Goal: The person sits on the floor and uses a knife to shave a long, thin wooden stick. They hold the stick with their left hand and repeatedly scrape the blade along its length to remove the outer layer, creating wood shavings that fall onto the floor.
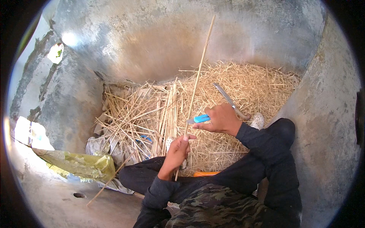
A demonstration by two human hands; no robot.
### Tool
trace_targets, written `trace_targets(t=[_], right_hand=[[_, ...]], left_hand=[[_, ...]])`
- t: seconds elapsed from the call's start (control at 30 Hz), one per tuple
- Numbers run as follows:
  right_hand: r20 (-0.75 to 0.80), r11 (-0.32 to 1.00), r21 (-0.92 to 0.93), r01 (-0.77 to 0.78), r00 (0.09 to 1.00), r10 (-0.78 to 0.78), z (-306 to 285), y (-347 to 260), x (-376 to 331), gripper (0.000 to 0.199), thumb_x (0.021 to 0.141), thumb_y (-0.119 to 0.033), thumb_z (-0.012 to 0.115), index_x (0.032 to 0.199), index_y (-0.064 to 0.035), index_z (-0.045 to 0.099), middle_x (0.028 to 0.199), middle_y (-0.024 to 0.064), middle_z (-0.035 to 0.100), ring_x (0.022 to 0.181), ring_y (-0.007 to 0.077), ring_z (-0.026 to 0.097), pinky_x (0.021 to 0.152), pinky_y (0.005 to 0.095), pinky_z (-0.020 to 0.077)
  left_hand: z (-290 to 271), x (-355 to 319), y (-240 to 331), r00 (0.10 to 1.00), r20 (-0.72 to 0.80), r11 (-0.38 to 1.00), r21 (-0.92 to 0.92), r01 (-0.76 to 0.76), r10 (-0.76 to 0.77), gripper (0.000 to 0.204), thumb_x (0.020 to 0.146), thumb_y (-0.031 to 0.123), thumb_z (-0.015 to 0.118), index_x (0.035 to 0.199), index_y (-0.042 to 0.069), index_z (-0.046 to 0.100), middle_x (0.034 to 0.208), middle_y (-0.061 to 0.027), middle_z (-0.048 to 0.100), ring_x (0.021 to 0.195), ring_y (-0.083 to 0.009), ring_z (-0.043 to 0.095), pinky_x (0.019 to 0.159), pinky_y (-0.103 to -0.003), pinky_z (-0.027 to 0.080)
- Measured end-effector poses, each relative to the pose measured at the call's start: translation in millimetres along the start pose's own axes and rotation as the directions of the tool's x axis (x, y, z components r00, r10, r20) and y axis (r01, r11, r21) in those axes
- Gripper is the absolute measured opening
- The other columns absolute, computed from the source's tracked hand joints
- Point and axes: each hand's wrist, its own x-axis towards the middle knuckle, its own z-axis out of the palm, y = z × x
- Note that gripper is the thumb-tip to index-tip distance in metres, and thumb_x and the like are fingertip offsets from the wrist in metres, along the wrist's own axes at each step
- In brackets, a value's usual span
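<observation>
Left hand [176, 152] grips stalk [197, 81] — straw-strewn concrete floor [243, 87].

I can't see the blue knife's [200, 118] handle end inside my right hand [222, 119]; the orange thing [205, 174] hides behind my sleeve.

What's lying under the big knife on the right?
The big knife rests on loose straw. Its handle end disappears behind the right hand, which holds a blue cutter. Whatever lies beneath the straw is covered.
</observation>
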Motion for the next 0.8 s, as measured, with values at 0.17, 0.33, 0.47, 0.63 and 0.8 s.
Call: trace_targets(t=[0.17,0.33,0.47,0.63,0.8], right_hand=[[-0.196,0.983,-0.011,-0.185,0.964,0.180,-2.0,28.5,28.8,0.081,0.076,-0.083,0.039,0.056,-0.0070,0.061,0.040,0.0078,0.049,0.037,0.0222,0.054,0.035,0.0371,0.0400],[-0.101,0.999,-0.036,0.039,0.994,-0.043,18.7,-4.1,1.5,0.084,0.077,-0.085,0.032,0.057,-0.0091,0.063,0.041,0.0045,0.047,0.035,0.0198,0.050,0.036,0.0369,0.0380],[-0.125,0.986,-0.065,-0.156,0.981,0.147,8.1,29.2,24.1,0.081,0.080,-0.082,0.031,0.051,-0.0107,0.058,0.040,0.0021,0.045,0.036,0.0159,0.047,0.035,0.0345,0.0358],[-0.111,0.994,-0.035,-0.104,0.989,0.099,8.1,31.3,10.6,0.080,0.082,-0.080,0.030,0.050,-0.0113,0.055,0.040,0.0023,0.043,0.035,0.0156,0.045,0.035,0.0329,0.0360],[-0.196,0.996,-0.085,0.001,0.980,-0.018,14.4,1.6,4.7,0.080,0.082,-0.080,0.031,0.052,-0.0105,0.058,0.040,0.0042,0.045,0.036,0.0172,0.048,0.037,0.0356,0.0385]], left_hand=[[1.3,-27.7,1.8,0.975,-0.074,0.894,0.419,-0.159,0.208,0.036,0.103,0.030,0.037,0.110,0.001,0.057,0.062,-0.0025,0.048,0.056,-0.0144,0.048,0.055,-0.029,0.040],[11.3,-37.7,6.6,0.945,-0.157,0.812,0.563,-0.153,0.287,0.030,0.101,0.024,0.039,0.109,0.001,0.056,0.063,-0.0194,0.052,0.059,-0.0387,0.056,0.056,-0.040,0.044],[19.3,-53.0,14.5,0.976,-0.148,0.818,0.573,-0.045,0.158,0.025,0.100,0.019,0.040,0.108,0.001,0.056,0.063,-0.0236,0.052,0.062,-0.0442,0.057,0.054,-0.044,0.043],[24.1,-66.1,-0.6,0.955,-0.159,0.815,0.568,-0.117,0.248,0.020,0.098,0.013,0.042,0.105,0.000,0.056,0.058,-0.0231,0.050,0.058,-0.0430,0.057,0.048,-0.044,0.041],[22.9,-66.9,5.0,0.926,-0.218,0.782,0.612,-0.117,0.309,0.016,0.097,0.010,0.044,0.102,0.000,0.056,0.058,-0.0241,0.050,0.055,-0.0425,0.056,0.046,-0.045,0.040]])
